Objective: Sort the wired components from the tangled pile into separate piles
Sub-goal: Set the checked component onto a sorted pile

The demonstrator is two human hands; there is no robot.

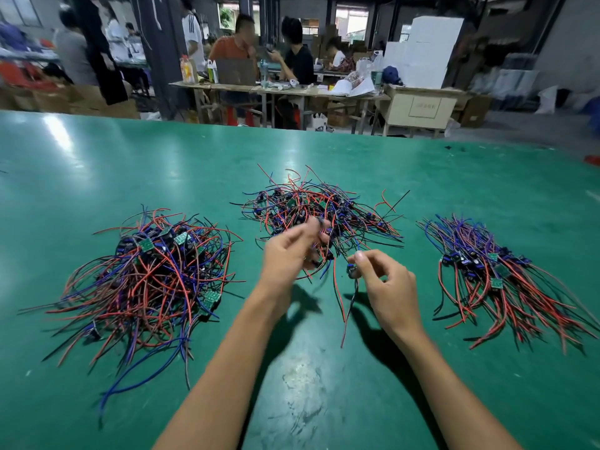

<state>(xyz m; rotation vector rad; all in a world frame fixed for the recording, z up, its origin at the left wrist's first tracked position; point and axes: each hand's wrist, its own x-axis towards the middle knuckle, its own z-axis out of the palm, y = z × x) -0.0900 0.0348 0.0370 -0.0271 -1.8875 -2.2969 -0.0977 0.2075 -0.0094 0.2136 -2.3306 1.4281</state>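
Fingers of the right hand (386,287) pinch a wired component (351,271); left hand (289,251), blurred, grips wires from the tangled pile (318,209).

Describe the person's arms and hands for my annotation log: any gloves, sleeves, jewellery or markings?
Both forearms are bare up to the frame's lower edge; no sleeves show. The left hand and right hand wear no gloves, and no watch, wristband or markings are visible. The left hand's fingers are motion-blurred, so a ring there cannot be ruled out.
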